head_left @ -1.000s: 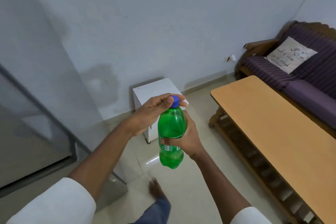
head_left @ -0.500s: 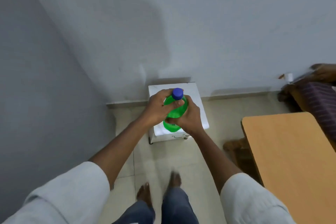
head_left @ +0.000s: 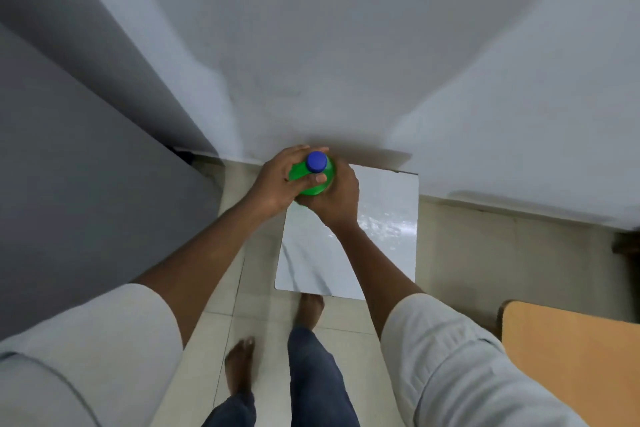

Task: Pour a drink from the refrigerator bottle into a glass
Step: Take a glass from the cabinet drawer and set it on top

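While both hands meet over the far left corner of a small white stand (head_left: 381,246), the green bottle (head_left: 313,180) is held upright between them, seen nearly from straight above. Right hand (head_left: 337,204) wrapped round the bottle's body from the near right side, grasping it firmly. Left hand (head_left: 277,184) curled over the shoulder, thumb and fingers pinching at the blue cap (head_left: 317,161); cap on. Whether the bottle's base rests on the stand or hangs just above it: cannot tell, hands hide it.

Stand sits against the wall (head_left: 346,45). A grey panel (head_left: 86,184) runs down the left side. An orange tabletop (head_left: 571,357) shows only its near left corner at the right edge of view. Bare feet on tiled floor (head_left: 485,253) just short of the stand. No glass in sight anywhere.

Step in hand, as I judge it: unscrewing the cap, bottle already fetched. Pour not begun. Next move calls for the right hand to brace the body hard while the left twists the cap off slowly, since a fizzy drink may foam. Then a glass must be found.
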